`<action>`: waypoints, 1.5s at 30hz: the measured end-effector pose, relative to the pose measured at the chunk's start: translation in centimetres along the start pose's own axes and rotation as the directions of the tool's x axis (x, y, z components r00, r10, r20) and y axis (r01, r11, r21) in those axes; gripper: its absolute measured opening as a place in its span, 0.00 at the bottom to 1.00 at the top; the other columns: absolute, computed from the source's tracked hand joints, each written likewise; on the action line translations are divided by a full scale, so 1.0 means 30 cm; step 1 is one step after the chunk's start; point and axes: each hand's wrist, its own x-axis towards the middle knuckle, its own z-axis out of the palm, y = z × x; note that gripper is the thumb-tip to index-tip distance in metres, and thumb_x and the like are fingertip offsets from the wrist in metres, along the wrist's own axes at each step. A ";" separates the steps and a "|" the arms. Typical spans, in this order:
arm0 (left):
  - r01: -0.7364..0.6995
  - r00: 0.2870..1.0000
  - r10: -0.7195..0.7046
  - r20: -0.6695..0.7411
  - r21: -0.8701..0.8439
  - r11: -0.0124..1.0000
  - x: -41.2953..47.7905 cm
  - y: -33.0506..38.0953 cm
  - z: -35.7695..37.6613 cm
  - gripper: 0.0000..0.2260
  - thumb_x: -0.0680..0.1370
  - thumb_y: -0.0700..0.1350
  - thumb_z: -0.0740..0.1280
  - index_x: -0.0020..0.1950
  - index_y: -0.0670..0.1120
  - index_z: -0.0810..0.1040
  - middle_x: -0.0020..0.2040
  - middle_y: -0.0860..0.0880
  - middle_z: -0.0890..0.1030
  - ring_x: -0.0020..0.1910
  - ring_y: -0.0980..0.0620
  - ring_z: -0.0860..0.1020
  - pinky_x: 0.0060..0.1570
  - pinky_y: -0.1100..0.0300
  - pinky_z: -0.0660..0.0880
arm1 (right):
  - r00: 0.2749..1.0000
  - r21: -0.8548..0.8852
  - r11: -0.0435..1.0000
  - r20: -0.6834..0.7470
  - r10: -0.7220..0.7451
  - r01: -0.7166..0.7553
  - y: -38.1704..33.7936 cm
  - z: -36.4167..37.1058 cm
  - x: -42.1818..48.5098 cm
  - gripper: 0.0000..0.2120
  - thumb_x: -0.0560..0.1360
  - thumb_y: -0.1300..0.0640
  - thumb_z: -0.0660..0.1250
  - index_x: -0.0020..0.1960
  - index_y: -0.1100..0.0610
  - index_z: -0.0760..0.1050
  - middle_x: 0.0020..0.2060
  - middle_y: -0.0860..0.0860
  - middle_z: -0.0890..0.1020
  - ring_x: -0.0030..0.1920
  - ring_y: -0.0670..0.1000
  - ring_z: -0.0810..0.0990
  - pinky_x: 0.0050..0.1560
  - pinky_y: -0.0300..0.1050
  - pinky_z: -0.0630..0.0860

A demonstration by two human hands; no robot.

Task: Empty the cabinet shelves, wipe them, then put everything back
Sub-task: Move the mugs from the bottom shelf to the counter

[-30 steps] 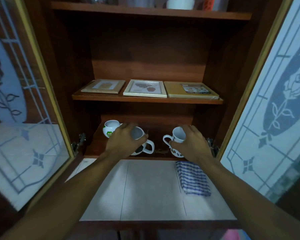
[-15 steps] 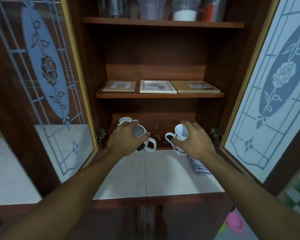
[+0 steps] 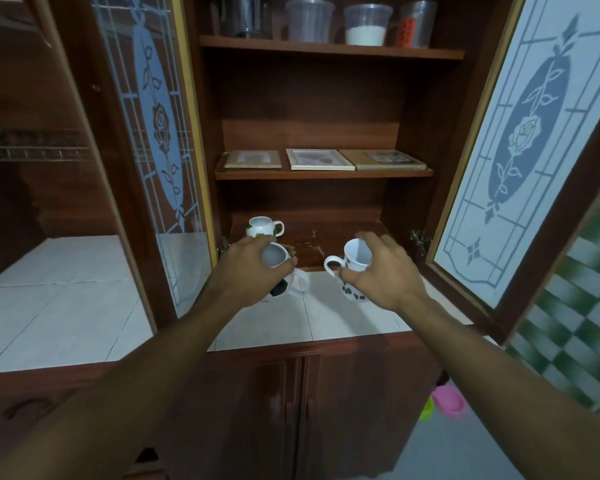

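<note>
Two mugs are gripped mid-frame over the pale tiled counter (image 3: pixel 343 323): a white dark-patched ceramic mug (image 3: pixel 274 259) by the left hand (image 3: pixel 246 271), a tall white brown-spotted mug (image 3: pixel 355 259) by the right hand (image 3: pixel 381 278). Emptying is judged underway; setting both down is called for next.

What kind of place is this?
Likely a home kitchen: wooden cabinet with glass doors, mugs, plastic food tubs on its top shelf, tiled counter beneath.
</note>
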 end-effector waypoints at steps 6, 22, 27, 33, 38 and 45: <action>-0.058 0.997 0.060 -0.051 0.035 0.998 -0.128 0.026 -0.079 0.23 0.72 0.61 0.70 0.61 0.49 0.78 0.50 0.48 0.79 0.45 0.54 0.71 0.44 0.59 0.68 | 1.000 -0.002 1.000 -0.012 -0.013 0.013 -0.051 -0.058 -0.137 0.34 0.70 0.35 0.70 0.70 0.48 0.66 0.63 0.51 0.74 0.58 0.55 0.76 0.54 0.52 0.77; -0.010 0.998 0.014 -0.068 0.069 0.998 -0.531 0.041 -0.362 0.28 0.69 0.67 0.65 0.61 0.51 0.78 0.56 0.51 0.81 0.53 0.51 0.77 0.50 0.53 0.77 | 0.997 0.020 0.997 0.005 -0.078 0.077 -0.224 -0.175 -0.514 0.31 0.69 0.35 0.68 0.67 0.47 0.67 0.61 0.50 0.75 0.57 0.54 0.75 0.52 0.50 0.74; 0.021 0.997 -0.015 -0.075 0.079 0.997 -0.616 -0.049 -0.491 0.26 0.70 0.65 0.67 0.61 0.50 0.78 0.56 0.49 0.81 0.52 0.51 0.76 0.47 0.56 0.74 | 0.992 0.081 0.990 0.033 -0.118 0.115 -0.366 -0.156 -0.598 0.31 0.70 0.37 0.69 0.68 0.48 0.67 0.60 0.50 0.74 0.58 0.54 0.74 0.51 0.48 0.71; 0.085 0.995 -0.078 -0.067 0.107 0.991 -0.681 -0.248 -0.672 0.29 0.69 0.67 0.65 0.63 0.50 0.77 0.58 0.50 0.80 0.53 0.51 0.76 0.50 0.54 0.75 | 0.986 0.121 0.982 0.070 -0.152 0.143 -0.616 -0.061 -0.652 0.31 0.70 0.36 0.68 0.69 0.47 0.67 0.60 0.50 0.74 0.59 0.54 0.74 0.52 0.48 0.71; 0.073 0.995 -0.065 -0.070 0.119 0.990 -0.708 -0.448 -0.834 0.30 0.68 0.67 0.63 0.62 0.49 0.78 0.55 0.49 0.81 0.52 0.50 0.77 0.50 0.55 0.75 | 0.989 0.130 0.983 0.049 -0.137 0.129 -0.848 0.047 -0.685 0.32 0.70 0.33 0.67 0.68 0.48 0.67 0.61 0.49 0.75 0.59 0.53 0.74 0.54 0.49 0.73; 0.083 0.995 -0.076 -0.057 0.148 0.986 -0.720 -0.690 -1.023 0.28 0.69 0.68 0.63 0.60 0.51 0.78 0.54 0.50 0.81 0.50 0.50 0.77 0.50 0.53 0.76 | 0.994 0.142 0.986 0.041 -0.099 0.093 -1.113 0.173 -0.727 0.31 0.69 0.33 0.68 0.66 0.47 0.68 0.63 0.49 0.75 0.58 0.54 0.76 0.54 0.52 0.74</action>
